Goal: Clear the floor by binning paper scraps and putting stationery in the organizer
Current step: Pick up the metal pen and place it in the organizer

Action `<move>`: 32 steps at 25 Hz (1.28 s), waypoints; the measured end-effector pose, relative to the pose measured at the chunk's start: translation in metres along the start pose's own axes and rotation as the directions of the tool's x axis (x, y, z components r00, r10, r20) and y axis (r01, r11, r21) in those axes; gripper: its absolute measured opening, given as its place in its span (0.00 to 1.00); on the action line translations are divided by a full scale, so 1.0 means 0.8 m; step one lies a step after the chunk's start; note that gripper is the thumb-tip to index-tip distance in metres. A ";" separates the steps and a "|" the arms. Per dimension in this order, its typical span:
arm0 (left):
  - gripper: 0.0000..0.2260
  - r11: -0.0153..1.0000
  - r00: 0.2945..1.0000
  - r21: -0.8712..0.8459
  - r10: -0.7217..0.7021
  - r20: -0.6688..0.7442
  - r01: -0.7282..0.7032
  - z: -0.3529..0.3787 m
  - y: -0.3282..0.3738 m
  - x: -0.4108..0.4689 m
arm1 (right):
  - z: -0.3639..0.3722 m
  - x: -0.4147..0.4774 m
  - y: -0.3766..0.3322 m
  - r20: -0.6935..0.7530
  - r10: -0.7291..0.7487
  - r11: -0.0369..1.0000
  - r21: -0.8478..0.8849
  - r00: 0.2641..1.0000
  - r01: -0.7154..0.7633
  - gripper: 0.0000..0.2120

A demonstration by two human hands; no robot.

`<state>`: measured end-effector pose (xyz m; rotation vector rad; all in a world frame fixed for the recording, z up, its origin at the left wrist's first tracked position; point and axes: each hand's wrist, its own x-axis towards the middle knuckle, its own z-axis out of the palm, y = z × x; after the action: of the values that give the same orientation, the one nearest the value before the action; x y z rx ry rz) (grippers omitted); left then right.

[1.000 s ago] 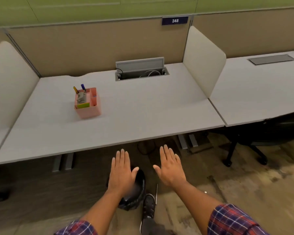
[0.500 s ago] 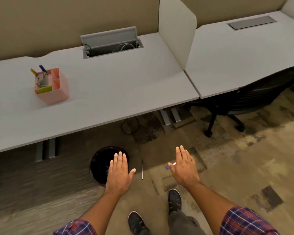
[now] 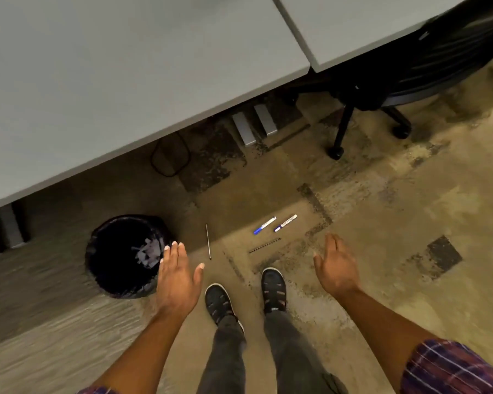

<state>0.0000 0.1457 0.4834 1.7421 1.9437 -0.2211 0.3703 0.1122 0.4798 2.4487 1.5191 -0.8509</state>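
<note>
Two white markers with blue caps, the left marker [image 3: 264, 225] and the right marker [image 3: 285, 222], lie side by side on the carpet ahead of my feet. A thin dark stick [image 3: 264, 245] lies just below them, and a thin grey stick [image 3: 208, 241] lies to their left. The black bin [image 3: 125, 255] with white paper scraps inside stands under the desk edge. My left hand [image 3: 177, 277] hovers open at the bin's right rim. My right hand [image 3: 335, 265] hovers open, right of the pens, holding nothing. The organizer is out of view.
The grey desk [image 3: 125, 81] fills the upper left, with a second desk [image 3: 353, 24] beside it. A black office chair [image 3: 396, 72] stands at the upper right on wheeled legs. A dark cable loop [image 3: 170, 157] lies under the desk. My two shoes [image 3: 246, 294] stand on the carpet.
The view has tilted down from the desk to the floor, so the pink organizer left the frame. The markers and sticks on the carpet came into view. Both hands stayed open.
</note>
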 end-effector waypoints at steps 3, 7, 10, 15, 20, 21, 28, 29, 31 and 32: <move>0.34 0.999 0.999 -0.029 0.032 0.037 -0.031 0.080 -0.015 0.063 | 0.081 0.050 0.011 0.014 0.032 0.999 0.015 0.999 -0.032 0.29; 0.30 0.997 0.996 -0.073 -0.012 0.090 0.019 0.199 -0.045 0.145 | 0.214 0.125 0.010 0.090 0.081 0.980 0.177 0.993 -0.096 0.28; 0.24 0.990 0.991 -0.082 -0.110 0.071 0.116 0.280 -0.073 0.203 | 0.302 0.178 0.006 0.128 0.037 0.985 0.160 0.991 -0.058 0.25; 0.08 0.933 0.953 -0.194 -0.292 0.084 0.303 0.387 -0.102 0.290 | 0.419 0.267 0.006 0.256 -0.151 0.974 -0.128 0.955 0.188 0.18; 0.08 0.834 0.868 -0.239 -0.474 0.149 0.497 0.474 -0.135 0.351 | 0.502 0.328 0.015 0.360 -0.312 0.769 -0.448 0.879 0.456 0.16; 0.10 0.829 0.862 -0.237 -0.484 0.150 0.506 0.486 -0.141 0.357 | 0.513 0.336 0.017 0.349 -0.340 0.735 -0.481 0.873 0.479 0.16; 0.08 0.834 0.889 -0.307 -0.434 0.147 0.458 0.535 -0.155 0.383 | 0.553 0.352 0.011 0.405 -0.446 0.570 -0.559 0.798 0.602 0.23; 0.06 0.815 0.893 -0.366 -0.417 0.168 0.450 0.534 -0.155 0.378 | 0.553 0.346 0.009 0.419 -0.445 0.577 -0.542 0.792 0.611 0.21; 0.05 0.730 0.886 -0.502 -0.388 0.253 0.463 0.521 -0.149 0.359 | 0.549 0.330 0.001 0.397 -0.409 0.708 -0.430 0.821 0.561 0.12; 0.06 0.662 0.873 -0.569 -0.377 0.310 0.488 0.513 -0.144 0.349 | 0.542 0.322 -0.007 0.358 -0.350 0.839 -0.291 0.866 0.460 0.06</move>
<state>-0.0133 0.1885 -0.0242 0.7757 1.9668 0.1251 0.2819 0.1446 -0.0154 1.6739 1.9102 -0.8452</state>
